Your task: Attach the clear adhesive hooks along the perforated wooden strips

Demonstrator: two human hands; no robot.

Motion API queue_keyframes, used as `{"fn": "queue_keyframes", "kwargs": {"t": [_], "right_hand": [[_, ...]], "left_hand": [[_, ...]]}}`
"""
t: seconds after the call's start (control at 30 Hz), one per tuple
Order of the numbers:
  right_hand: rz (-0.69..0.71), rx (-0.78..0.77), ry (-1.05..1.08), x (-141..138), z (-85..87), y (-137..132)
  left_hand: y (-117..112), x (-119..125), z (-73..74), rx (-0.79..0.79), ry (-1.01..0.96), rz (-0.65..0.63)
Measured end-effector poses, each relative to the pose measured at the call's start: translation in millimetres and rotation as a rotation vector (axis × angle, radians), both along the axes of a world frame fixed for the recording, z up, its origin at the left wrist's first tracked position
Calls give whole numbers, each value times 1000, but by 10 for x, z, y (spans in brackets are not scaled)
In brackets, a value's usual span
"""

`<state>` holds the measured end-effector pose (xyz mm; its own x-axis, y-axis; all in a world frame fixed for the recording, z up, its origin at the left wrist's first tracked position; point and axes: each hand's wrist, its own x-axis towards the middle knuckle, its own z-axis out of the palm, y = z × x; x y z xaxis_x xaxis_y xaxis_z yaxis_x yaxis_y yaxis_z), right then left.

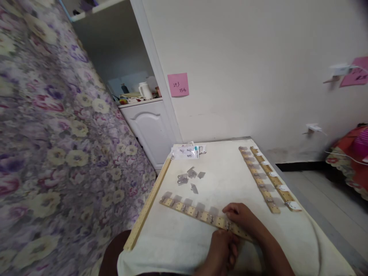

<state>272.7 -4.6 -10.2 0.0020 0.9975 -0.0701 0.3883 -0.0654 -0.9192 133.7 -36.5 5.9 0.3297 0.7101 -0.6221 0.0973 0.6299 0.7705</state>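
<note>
A perforated wooden strip point(189, 210) lies slantwise across the near part of the table, with several metal pieces with flat grey plates fixed along it. My left hand point(222, 243) is at the strip's near edge, its fingers curled in beside one small metal fitting point(227, 225). From the right, my right hand point(240, 214) reaches over the strip's far side, fingertips bent together close to that same fitting. What either hand grips is hidden by the fingers. Several loose metal pieces point(182, 179) with flat plates lie in a group beyond the strip.
Two more perforated strips lie at the right, one with grey plates point(260, 182) and one with white plates point(273, 174). A bare wooden strip point(148, 207) runs along the table's left edge. Clear packets point(185, 152) lie at the back. A floral curtain point(71, 153) hangs left.
</note>
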Motion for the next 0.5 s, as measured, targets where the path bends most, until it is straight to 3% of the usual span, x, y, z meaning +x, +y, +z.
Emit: {"fn": "queue_keyframes", "kwargs": {"t": [0.5], "right_hand": [[-2, -2, -5, 7, 0, -3]], "left_hand": [[-12, 6, -4, -10, 21, 13]]}}
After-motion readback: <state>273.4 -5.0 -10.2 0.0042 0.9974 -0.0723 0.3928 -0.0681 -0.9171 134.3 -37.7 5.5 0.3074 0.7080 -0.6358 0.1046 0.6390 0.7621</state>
